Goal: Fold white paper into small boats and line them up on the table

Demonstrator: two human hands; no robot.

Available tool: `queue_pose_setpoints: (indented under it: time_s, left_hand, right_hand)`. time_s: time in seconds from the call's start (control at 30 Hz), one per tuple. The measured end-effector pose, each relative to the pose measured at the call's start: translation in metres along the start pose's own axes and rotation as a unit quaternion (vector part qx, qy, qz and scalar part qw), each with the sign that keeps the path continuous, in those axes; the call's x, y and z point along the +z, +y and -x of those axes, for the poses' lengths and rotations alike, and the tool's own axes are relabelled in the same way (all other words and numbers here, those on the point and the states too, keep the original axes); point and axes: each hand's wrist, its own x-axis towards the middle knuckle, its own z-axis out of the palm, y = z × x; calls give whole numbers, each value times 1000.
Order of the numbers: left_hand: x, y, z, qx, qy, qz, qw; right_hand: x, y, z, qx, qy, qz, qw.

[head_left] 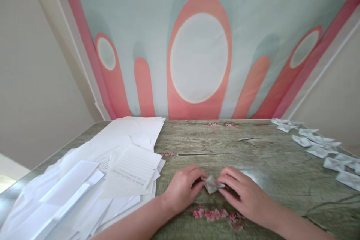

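Bkgd, the biggest thing in view: a pale blue-green backdrop (157, 18) w/ coral-pink rounded shapes; the central one is tallest and carries a large white oval, and a smaller oval sits in the outermost shape on each side. Pink stripes edge it L and R. A plain grey wall (36, 67) flanks it on the L; a beige-grey wall (334, 105) on the R.

Below runs the table (213, 144), a greenish-brown wood-grain top w/ dark cracks, a slight shine and pink blossom print (209, 213), the largest patch nr the front edge. A big, untidy paper pile (109, 138) covers most of the L side: white sheets, overlapping strips, and on top a lined sheet (137, 165) w/ faint handwriting. Along the R edge lie several white folded pieces (317, 152), boat-like w/ pointed ends, in a loose, slanting line.

Front centre: the person's L hand (185, 187) and R hand (243, 193), forearms bare, each pinching one end of the folded paper (211, 185) b/w thumb and fingers. It's the smallest item: greyish-white, creased, roughly diamond-shaped mid-section, ends partly hidden by fingertips. Can't tell if it touches the table.
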Motion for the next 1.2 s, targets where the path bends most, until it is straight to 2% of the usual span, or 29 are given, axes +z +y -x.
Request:
queue_pose_setpoints:
  time_s: [0.2, 0.47, 0.83, 1.03, 1.2]
  left_hand:
    - [1, 0, 1, 18, 2, -23, 1000]
    - [2, 1, 2, 24, 14, -36, 999]
    - [1, 4, 2, 36, 9, -36, 999]
    - [0, 5, 4, 84, -11, -86, 993]
    - [-1, 7, 4, 89, -26, -117, 989]
  right_hand:
    - [11, -4, 2, -49, 26, -1, 998]
    - [23, -3, -1, -42, 61, 9, 997]
    - [26, -1, -3, -55, 79, 23, 995]
    - [27, 0, -3, -61, 91, 18, 994]
    - [26, -3, -3, -61, 96, 25, 993]
